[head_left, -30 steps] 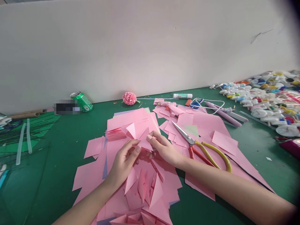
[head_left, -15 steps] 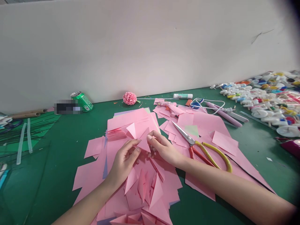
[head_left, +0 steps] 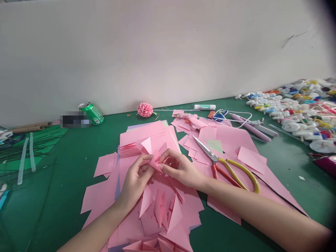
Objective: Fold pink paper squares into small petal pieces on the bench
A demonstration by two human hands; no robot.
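A small folded piece of pink paper [head_left: 155, 163] is pinched between my two hands above the paper pile. My left hand [head_left: 138, 172] grips its left side between thumb and fingers. On its right side, the thumb and fingertips of my right hand [head_left: 179, 167] are closed on it. Behind my hands a stack of pink paper squares [head_left: 130, 149] lies on larger pink sheets [head_left: 143, 130]. Several folded pink paper pieces [head_left: 161, 210] lie below my hands, with more at the bottom edge. My fingers hide part of the held paper.
Scissors [head_left: 215, 159] with red and yellow handles lie right of my hands on pink sheets. A pink paper ball [head_left: 145, 110], a glue stick [head_left: 204, 107] and a green can [head_left: 91, 113] stand or lie near the wall. Many plastic pieces [head_left: 296, 112] cover the right side.
The held paper has gone from a flat triangle to a narrower, bent shape. My right hand has shifted slightly left, its thumb now closer to my left fingers.
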